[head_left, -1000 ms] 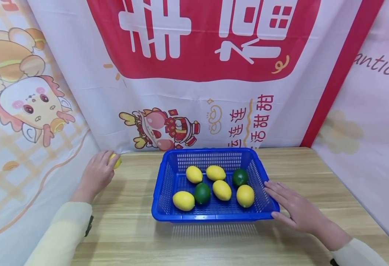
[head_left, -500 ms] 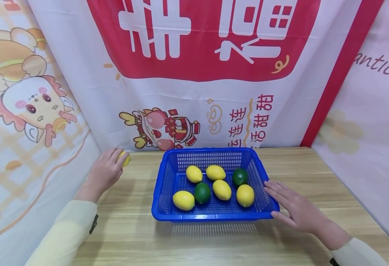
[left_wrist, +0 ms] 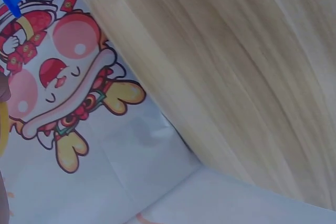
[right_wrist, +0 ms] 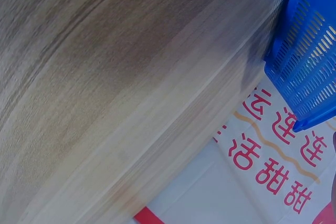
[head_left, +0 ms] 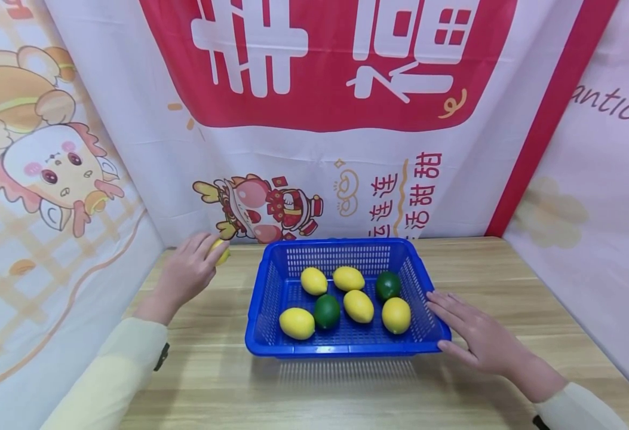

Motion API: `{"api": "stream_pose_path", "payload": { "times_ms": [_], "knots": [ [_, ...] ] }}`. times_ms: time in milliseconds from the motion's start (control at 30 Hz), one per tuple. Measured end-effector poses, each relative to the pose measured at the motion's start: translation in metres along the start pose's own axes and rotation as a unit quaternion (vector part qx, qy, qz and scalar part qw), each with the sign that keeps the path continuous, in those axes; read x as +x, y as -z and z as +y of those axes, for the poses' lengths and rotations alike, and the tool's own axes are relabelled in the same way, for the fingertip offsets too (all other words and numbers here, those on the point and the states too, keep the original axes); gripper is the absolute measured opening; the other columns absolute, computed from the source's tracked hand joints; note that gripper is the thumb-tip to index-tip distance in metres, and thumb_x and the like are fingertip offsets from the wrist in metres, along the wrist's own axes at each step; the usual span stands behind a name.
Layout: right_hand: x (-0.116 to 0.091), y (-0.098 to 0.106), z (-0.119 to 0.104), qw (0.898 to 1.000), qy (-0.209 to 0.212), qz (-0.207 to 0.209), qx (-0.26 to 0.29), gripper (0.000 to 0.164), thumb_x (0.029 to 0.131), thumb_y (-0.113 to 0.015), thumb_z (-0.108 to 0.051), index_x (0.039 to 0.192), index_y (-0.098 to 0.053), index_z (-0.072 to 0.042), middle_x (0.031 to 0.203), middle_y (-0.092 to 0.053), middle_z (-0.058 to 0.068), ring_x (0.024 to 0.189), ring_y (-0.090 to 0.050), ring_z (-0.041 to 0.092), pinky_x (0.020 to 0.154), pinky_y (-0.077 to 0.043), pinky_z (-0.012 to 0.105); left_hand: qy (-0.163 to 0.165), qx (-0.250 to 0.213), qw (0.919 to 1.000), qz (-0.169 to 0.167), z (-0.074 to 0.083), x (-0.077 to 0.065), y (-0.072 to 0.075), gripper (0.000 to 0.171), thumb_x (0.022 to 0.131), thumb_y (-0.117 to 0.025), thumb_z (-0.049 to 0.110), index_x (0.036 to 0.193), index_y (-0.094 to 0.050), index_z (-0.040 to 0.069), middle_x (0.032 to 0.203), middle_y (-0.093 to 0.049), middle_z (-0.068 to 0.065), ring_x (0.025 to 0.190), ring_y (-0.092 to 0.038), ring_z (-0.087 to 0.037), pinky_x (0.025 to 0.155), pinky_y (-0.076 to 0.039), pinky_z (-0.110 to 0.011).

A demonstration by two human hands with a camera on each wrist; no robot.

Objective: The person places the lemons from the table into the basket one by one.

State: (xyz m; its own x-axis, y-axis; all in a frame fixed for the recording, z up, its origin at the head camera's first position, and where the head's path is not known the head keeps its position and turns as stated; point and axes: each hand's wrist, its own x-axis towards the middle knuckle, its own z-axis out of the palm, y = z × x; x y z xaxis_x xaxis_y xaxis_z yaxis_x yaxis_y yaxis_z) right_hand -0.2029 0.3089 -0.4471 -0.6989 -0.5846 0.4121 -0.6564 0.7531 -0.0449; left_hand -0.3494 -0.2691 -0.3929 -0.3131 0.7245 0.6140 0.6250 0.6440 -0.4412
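Observation:
My left hand (head_left: 190, 269) holds a yellow lemon (head_left: 221, 253) at its fingertips, to the left of the basket near the table's back edge. The hand hides part of that lemon, and only a sliver of yellow shows at the edge of the left wrist view. A blue plastic basket (head_left: 341, 350) with slotted walls stands on the table. Several yellow lemons (head_left: 358, 306) and two dark green fruits, one in front (head_left: 327, 312) and one at the right (head_left: 387, 286), lie inside it. With fingers extended, my right hand (head_left: 481, 337) rests on the basket's right rim, thumb near its front corner.
The wooden table (head_left: 212, 382) ends at the back against a white and red printed cloth (head_left: 314, 143). Printed cloths also hang at the left (head_left: 67, 286) and right (head_left: 594, 197) sides. In the right wrist view, the slotted basket wall (right_wrist: 310, 56) shows at upper right.
My left hand has moved right along the back of the table with the lemon, closer to the basket. My right hand, the basket and the fruit in it have stayed put.

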Motion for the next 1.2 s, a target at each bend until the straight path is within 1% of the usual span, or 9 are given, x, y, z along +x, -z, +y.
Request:
{"api": "stream_pose_path", "payload": {
  "times_ms": [167, 300, 433, 600, 733, 833, 967, 1133, 1200],
  "knots": [
    [0.000, 0.000, 0.000, 1.000, 0.002, 0.003, -0.001, 0.066, 0.086, -0.071, -0.038, 0.141, -0.051, -0.008, 0.147, -0.046, 0.008, 0.131, -0.044, 0.033, 0.111, -0.007, 0.013, -0.018, -0.006, 0.9995, 0.024, 0.008, 0.013, 0.001, 0.040, 0.090, -0.042, 0.009, 0.124, -0.060, -0.002, 0.122, -0.058, -0.027, 0.108, -0.056, -0.045, 0.091, -0.048, -0.055],
    [0.000, -0.001, 0.000, 1.000, 0.003, 0.004, -0.001, 0.066, 0.086, -0.071, -0.038, 0.141, -0.051, -0.007, 0.147, -0.046, 0.008, 0.131, -0.045, 0.034, 0.111, -0.007, 0.013, -0.025, -0.012, 0.9992, 0.027, 0.014, 0.022, 0.002, 0.039, 0.091, -0.042, 0.009, 0.124, -0.060, -0.001, 0.122, -0.058, -0.026, 0.110, -0.055, -0.044, 0.090, -0.049, -0.054],
    [0.000, -0.001, 0.000, 1.000, 0.007, 0.006, 0.000, 0.066, 0.086, -0.071, -0.038, 0.141, -0.051, -0.007, 0.147, -0.046, 0.008, 0.130, -0.046, 0.034, 0.112, -0.007, 0.013, -0.029, -0.019, 0.9993, 0.015, 0.020, 0.029, 0.004, 0.039, 0.090, -0.047, 0.009, 0.126, -0.059, 0.000, 0.124, -0.057, -0.025, 0.113, -0.053, -0.043, 0.093, -0.048, -0.053],
    [0.000, -0.001, 0.000, 1.000, 0.007, 0.006, -0.001, 0.066, 0.086, -0.071, -0.038, 0.140, -0.051, -0.006, 0.146, -0.047, 0.008, 0.130, -0.046, 0.034, 0.111, -0.007, 0.013, -0.040, -0.018, 0.9989, 0.015, 0.028, 0.038, 0.006, 0.041, 0.086, -0.055, 0.006, 0.126, -0.058, 0.000, 0.125, -0.058, -0.024, 0.113, -0.054, -0.042, 0.097, -0.047, -0.052],
    [0.000, -0.001, 0.000, 1.000, -0.002, 0.002, 0.001, 0.066, 0.086, -0.070, -0.038, 0.141, -0.051, -0.008, 0.147, -0.046, 0.007, 0.131, -0.045, 0.034, 0.111, -0.007, 0.013, -0.047, -0.015, 0.9988, 0.003, 0.035, 0.047, 0.008, 0.049, 0.080, -0.067, 0.004, 0.128, -0.057, 0.001, 0.128, -0.057, -0.022, 0.116, -0.054, -0.040, 0.101, -0.044, -0.049],
    [0.000, -0.001, -0.001, 1.000, -0.003, 0.001, 0.002, 0.066, 0.086, -0.070, -0.038, 0.141, -0.051, -0.008, 0.147, -0.045, 0.007, 0.131, -0.045, 0.034, 0.111, -0.008, 0.014, -0.053, -0.017, 0.9984, -0.012, 0.041, 0.053, 0.010, 0.054, 0.078, -0.072, 0.005, 0.129, -0.056, 0.002, 0.132, -0.055, -0.021, 0.119, -0.052, -0.038, 0.102, -0.044, -0.048],
    [0.001, -0.001, -0.001, 1.000, -0.002, 0.002, 0.003, 0.066, 0.086, -0.071, -0.038, 0.141, -0.051, -0.007, 0.147, -0.046, 0.008, 0.131, -0.045, 0.034, 0.111, -0.008, 0.014, -0.065, -0.019, 0.9975, -0.021, 0.048, 0.061, 0.010, 0.055, 0.078, -0.075, 0.008, 0.129, -0.055, 0.003, 0.133, -0.055, -0.020, 0.121, -0.051, -0.037, 0.102, -0.044, -0.048],
    [0.001, 0.000, -0.001, 1.000, -0.001, 0.003, 0.005, 0.066, 0.086, -0.071, -0.037, 0.141, -0.051, -0.007, 0.147, -0.046, 0.008, 0.131, -0.045, 0.035, 0.111, -0.008, 0.014, -0.079, -0.027, 0.9963, -0.018, 0.056, 0.071, 0.008, 0.060, 0.076, -0.080, 0.009, 0.130, -0.055, 0.005, 0.133, -0.055, -0.018, 0.121, -0.052, -0.036, 0.102, -0.044, -0.047],
    [0.001, -0.001, -0.001, 1.000, -0.003, 0.002, 0.005, 0.066, 0.086, -0.071, -0.038, 0.141, -0.051, -0.007, 0.147, -0.046, 0.007, 0.131, -0.045, 0.035, 0.111, -0.008, 0.014, -0.083, -0.032, 0.9958, -0.020, 0.060, 0.074, 0.007, 0.059, 0.077, -0.078, 0.008, 0.131, -0.054, 0.006, 0.133, -0.055, -0.018, 0.122, -0.052, -0.036, 0.103, -0.044, -0.047]
  ]
}}
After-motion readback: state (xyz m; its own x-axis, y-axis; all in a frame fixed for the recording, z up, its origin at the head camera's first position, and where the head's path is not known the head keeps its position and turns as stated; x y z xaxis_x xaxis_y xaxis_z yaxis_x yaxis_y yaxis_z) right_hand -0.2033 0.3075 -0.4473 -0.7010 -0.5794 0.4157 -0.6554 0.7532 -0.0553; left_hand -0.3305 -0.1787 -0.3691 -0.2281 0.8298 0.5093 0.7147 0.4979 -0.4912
